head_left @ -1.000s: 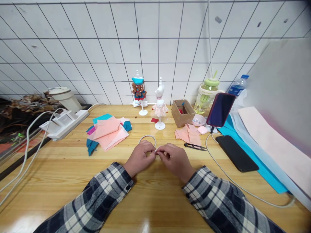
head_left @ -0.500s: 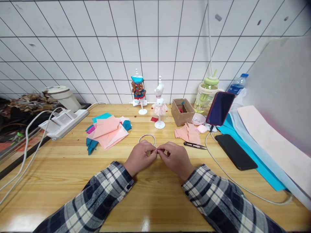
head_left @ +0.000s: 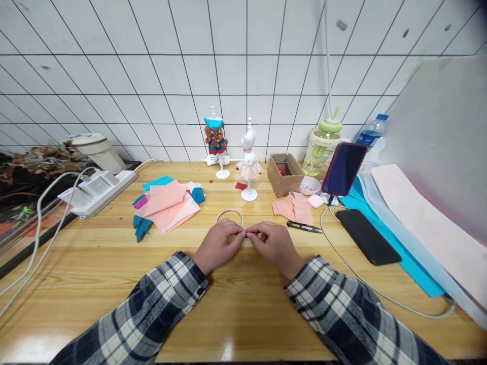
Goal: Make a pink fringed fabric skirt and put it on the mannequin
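Two bare hands meet at the centre of the frame, over a wooden surface (head_left: pixel 232 314). The left hand (head_left: pixel 217 244) is closed in a pinch, thumb against forefinger, and the right hand (head_left: pixel 277 248) is pinched the same way, their fingertips almost touching. Whatever lies between the tips is too small to tell. A thin white ring (head_left: pixel 230 210) shows just above the left hand, near the middle of the frame; its lower part is hidden behind that hand, so I cannot tell whether the fingers grip it.

Left of centre lies a loose pile of pink sheets (head_left: pixel 171 203), with blue scraps (head_left: pixel 142 228) beside it. Above the hands, a white figure (head_left: pixel 249 163) in a pale pink skirt stands upright on a round base, with a red scrap (head_left: pixel 240 186) near its foot. To the right of centre, black-handled snips (head_left: pixel 300 226) lie partly over pink crinkled pieces (head_left: pixel 294 207), below an open cardboard box (head_left: pixel 283 183). Farther right, a black phone (head_left: pixel 368 236) lies flat on turquoise paper (head_left: pixel 416 276).
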A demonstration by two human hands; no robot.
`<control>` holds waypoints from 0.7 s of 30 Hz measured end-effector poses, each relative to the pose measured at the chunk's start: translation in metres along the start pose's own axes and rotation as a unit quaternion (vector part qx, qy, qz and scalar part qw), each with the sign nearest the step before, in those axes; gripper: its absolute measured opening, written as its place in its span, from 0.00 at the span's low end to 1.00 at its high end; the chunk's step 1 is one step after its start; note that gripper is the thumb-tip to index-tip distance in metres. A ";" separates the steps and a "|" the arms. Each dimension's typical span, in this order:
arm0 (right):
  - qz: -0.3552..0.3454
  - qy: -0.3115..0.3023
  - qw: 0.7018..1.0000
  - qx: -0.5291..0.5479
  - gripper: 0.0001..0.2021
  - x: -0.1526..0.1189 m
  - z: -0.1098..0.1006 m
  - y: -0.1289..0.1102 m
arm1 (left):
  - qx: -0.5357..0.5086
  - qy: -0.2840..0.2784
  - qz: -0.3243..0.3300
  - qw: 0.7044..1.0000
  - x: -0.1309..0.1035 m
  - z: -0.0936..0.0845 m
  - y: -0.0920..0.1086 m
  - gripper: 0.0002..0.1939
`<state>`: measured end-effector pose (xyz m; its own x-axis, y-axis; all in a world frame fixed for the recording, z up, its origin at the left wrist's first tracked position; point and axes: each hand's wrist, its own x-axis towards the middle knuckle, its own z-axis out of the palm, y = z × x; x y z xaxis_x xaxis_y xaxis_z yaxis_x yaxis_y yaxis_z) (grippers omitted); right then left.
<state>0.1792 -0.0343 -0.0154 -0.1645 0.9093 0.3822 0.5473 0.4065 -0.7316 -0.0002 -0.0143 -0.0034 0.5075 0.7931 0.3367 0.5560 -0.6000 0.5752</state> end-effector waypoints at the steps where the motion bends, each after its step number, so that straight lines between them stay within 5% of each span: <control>1: -0.002 -0.001 1.000 -0.001 0.06 0.000 0.000 0.000 | 0.002 0.001 0.001 1.000 0.000 0.000 0.000 0.11; 21: -0.032 -0.014 0.994 -0.106 0.05 -0.005 -0.001 -0.010 | 0.043 -0.012 -0.005 0.999 0.001 0.004 0.000 0.09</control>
<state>0.1752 -0.0428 -0.0095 -0.2258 0.8853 0.4065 0.6946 0.4389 -0.5700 0.0033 -0.0136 -0.0059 0.5165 0.7974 0.3121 0.6159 -0.5992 0.5116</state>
